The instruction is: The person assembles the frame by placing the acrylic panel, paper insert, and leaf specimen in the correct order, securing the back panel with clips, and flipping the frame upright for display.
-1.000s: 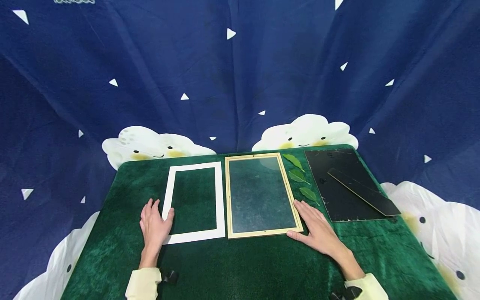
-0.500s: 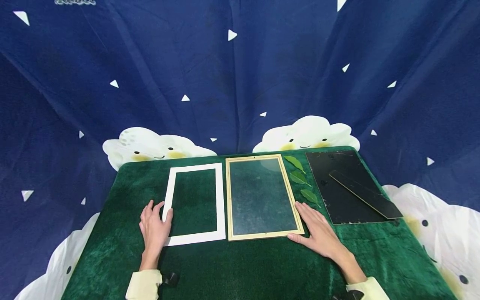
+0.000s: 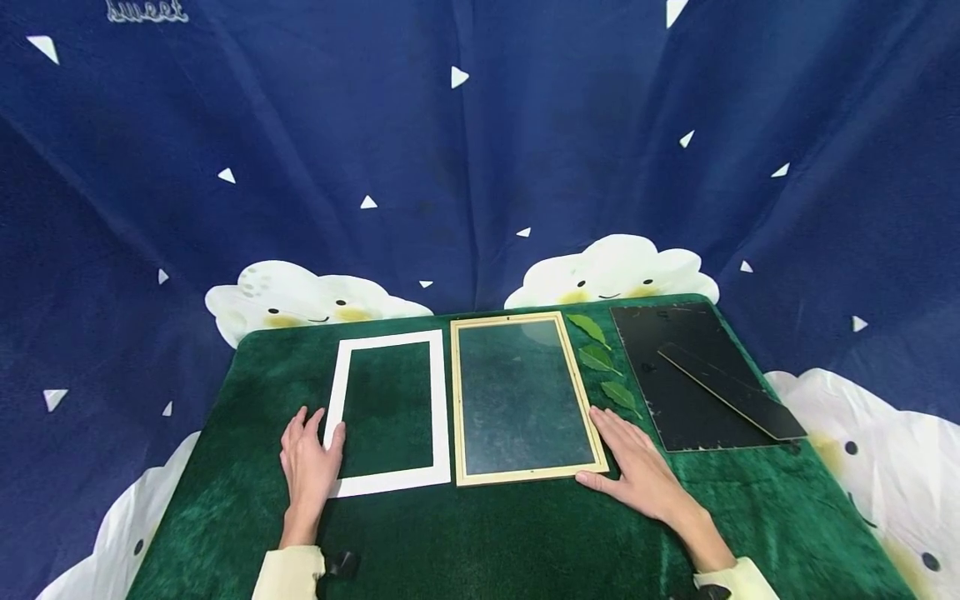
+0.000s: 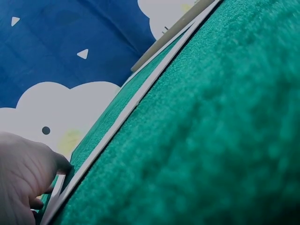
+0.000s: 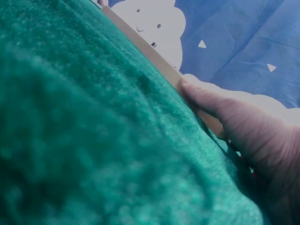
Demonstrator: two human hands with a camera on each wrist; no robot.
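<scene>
In the head view my left hand (image 3: 309, 460) rests at the left strip of a white picture mat (image 3: 441, 408), thumb toward its opening and fingers outside it. The left wrist view shows that thumb (image 4: 62, 164) over the mat's near corner (image 4: 101, 146). To its right lies a light wooden picture frame (image 3: 581, 393) with a clear pane (image 3: 525, 396). My right hand (image 3: 643, 477) touches its lower right corner, fingers along the right side and thumb at the front edge. In the right wrist view, the thumb (image 5: 201, 96) meets the frame's side (image 5: 159, 63).
Three green leaves, among them a middle leaf (image 3: 597, 359), lie in a column right of the frame. Farther right is a black backing board (image 3: 675, 417) with a slanted stand leg (image 3: 727, 392). Green velvet cloth (image 3: 480, 542) covers the table. A blue curtain (image 3: 375, 125) hangs behind.
The head view shifts slightly, so the scene sits a little lower. My left fingers move slightly beside the mat; my right hand keeps its place at the frame corner.
</scene>
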